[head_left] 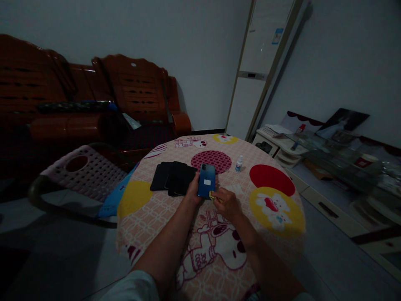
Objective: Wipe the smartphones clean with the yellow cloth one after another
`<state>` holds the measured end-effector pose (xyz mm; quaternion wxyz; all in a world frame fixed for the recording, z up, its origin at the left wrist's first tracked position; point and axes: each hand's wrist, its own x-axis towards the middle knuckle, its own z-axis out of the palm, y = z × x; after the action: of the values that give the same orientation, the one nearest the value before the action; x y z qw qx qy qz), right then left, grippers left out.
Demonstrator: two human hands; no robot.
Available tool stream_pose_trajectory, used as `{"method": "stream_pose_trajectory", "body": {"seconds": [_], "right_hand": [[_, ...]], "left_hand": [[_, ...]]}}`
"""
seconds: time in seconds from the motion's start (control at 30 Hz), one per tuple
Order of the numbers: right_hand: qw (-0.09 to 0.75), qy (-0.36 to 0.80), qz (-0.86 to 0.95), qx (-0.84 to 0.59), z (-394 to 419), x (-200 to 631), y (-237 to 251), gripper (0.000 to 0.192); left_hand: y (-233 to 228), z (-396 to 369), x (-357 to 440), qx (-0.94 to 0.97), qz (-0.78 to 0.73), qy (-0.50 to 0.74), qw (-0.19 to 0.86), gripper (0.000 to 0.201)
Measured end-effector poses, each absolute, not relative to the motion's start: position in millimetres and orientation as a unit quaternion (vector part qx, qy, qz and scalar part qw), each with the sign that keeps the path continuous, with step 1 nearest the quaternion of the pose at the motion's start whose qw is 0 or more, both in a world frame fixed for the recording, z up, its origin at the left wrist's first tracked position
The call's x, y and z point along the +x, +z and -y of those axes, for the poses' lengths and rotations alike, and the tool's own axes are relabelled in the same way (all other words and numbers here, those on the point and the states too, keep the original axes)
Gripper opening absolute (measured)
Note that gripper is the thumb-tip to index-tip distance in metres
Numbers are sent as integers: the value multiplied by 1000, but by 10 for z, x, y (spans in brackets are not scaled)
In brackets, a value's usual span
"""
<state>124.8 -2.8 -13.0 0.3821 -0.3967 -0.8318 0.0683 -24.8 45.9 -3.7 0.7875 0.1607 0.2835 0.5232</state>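
Note:
My left hand (193, 191) grips a blue phone (206, 180) by its left edge, back side up, with a small white sticker on it. My right hand (226, 202) sits at the phone's lower right corner and pinches a small yellow-green piece (212, 195) against it. Both hands hover over a round table (147, 211) with a pink cartoon-print cloth. Just left of the phone lies a pile of several black phones (173, 177). A small white bottle (239, 163) with a blue label stands upright to the right, beyond the phone.
A pink perforated plastic chair (84, 169) stands left of the table. A dark red wooden sofa (94, 100) lines the back wall. A white standing air conditioner (260, 67) is in the corner. A low cabinet with a glass top (328, 150) and clutter runs along the right.

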Motion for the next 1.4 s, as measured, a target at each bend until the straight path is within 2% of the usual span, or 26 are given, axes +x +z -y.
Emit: {"method": "stream_pose_trajectory", "body": {"seconds": [0.2, 0.43, 0.87, 1.17, 1.4], "right_hand": [[381, 68, 815, -431, 60, 1155, -117, 20], [379, 70, 826, -412, 102, 981, -107, 19], [367, 53, 776, -510, 16, 1186, -126, 20], [385, 69, 821, -417, 71, 1052, -151, 18], [379, 67, 795, -469, 23, 1189, -122, 20]], "left_hand": [[-74, -459, -121, 130, -272, 575, 760, 73], [-73, -419, -25, 162, -339, 594, 712, 73], [-99, -500, -120, 135, -240, 584, 763, 78], [-11, -400, -61, 160, -290, 546, 769, 78], [-24, -422, -115, 153, -253, 525, 798, 74]]}}
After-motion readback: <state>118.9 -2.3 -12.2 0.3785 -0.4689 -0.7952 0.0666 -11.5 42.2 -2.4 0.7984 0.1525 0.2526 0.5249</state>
